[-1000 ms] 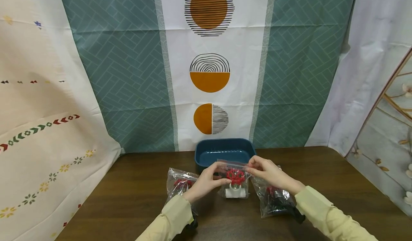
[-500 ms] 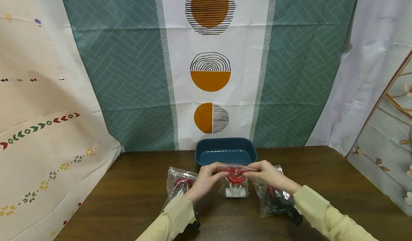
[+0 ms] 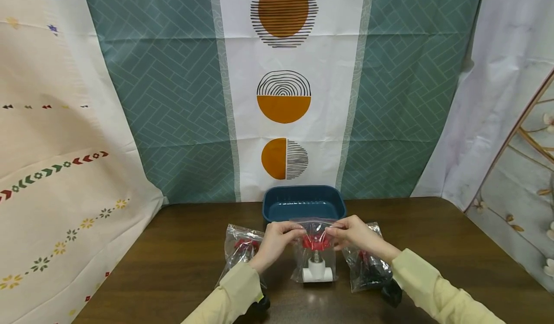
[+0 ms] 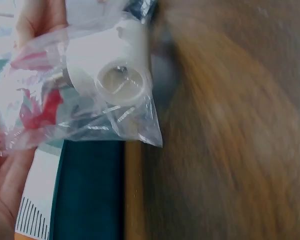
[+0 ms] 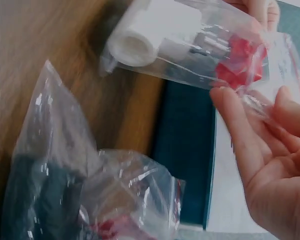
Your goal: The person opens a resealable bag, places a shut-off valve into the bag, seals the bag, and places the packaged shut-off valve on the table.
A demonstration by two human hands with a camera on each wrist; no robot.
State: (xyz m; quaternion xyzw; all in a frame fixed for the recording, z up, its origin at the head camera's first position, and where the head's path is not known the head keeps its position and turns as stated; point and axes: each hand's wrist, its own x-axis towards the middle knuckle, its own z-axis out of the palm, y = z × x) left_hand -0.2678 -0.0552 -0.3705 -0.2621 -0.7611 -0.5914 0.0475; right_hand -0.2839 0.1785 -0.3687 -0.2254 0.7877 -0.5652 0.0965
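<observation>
Both my hands hold up a clear zip bag (image 3: 298, 261) in front of the blue bin. Inside it hangs a white plastic stop valve (image 3: 318, 271) with a T-shaped body and a red handwheel (image 5: 240, 60); the wheel is at the top, the pipe body below. My left hand (image 3: 277, 244) pinches the bag's upper left side between thumb and fingers. On the upper right side, my right hand (image 3: 359, 237) pinches the film beside the handwheel. The left wrist view shows the body's open pipe end through the plastic.
A dark blue bin (image 3: 303, 190) stands at the table's back, against the hanging cloth. Left of the held bag lies another bag (image 3: 235, 240) with a red-wheeled item, partly behind my left arm. A third bag (image 3: 361, 280), with red and black parts, lies right.
The valve has tipped upright inside the bag: its handwheel, earlier face-on, now shows edge-on, with the white body lower. My right hand has shifted slightly; the other bags stay put.
</observation>
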